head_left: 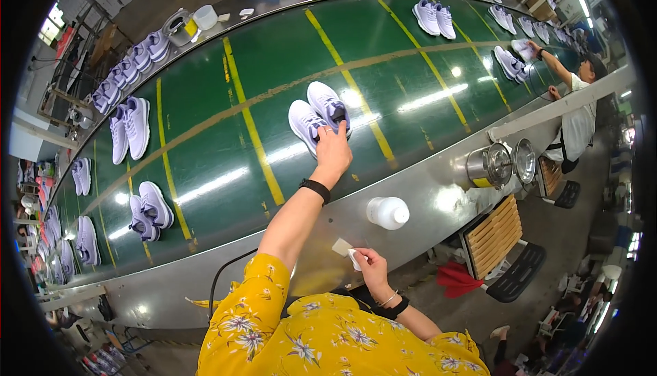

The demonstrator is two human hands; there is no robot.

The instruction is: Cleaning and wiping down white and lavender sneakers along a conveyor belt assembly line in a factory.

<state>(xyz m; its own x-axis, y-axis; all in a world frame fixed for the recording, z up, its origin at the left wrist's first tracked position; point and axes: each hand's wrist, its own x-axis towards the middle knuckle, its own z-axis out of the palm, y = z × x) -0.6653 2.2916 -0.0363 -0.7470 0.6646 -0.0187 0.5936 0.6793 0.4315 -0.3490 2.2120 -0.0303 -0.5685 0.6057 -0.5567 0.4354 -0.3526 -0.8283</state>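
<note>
A pair of pale lavender sneakers (306, 124) rests on the green conveyor belt (205, 109), toes pointing away from me. My left hand (333, 151) reaches over the belt and grips the pair at the heel collars, its fingers hooked into the dark openings. Close to my body, my right hand (374, 272) pinches a small white cloth or wad (355, 260) above the metal ledge (316, 239). Beside that wad lies a small beige pad (341, 247). A white plastic bottle (388, 213) stands on the ledge between my hands and the right side.
More sneaker pairs sit on the belt, such as one (150, 210) at left and one (434, 18) at far right. A steel pot (488, 165) with its lid stands on the ledge. A slatted wooden seat (493, 235) is at right. Co-workers work across the belt and at right.
</note>
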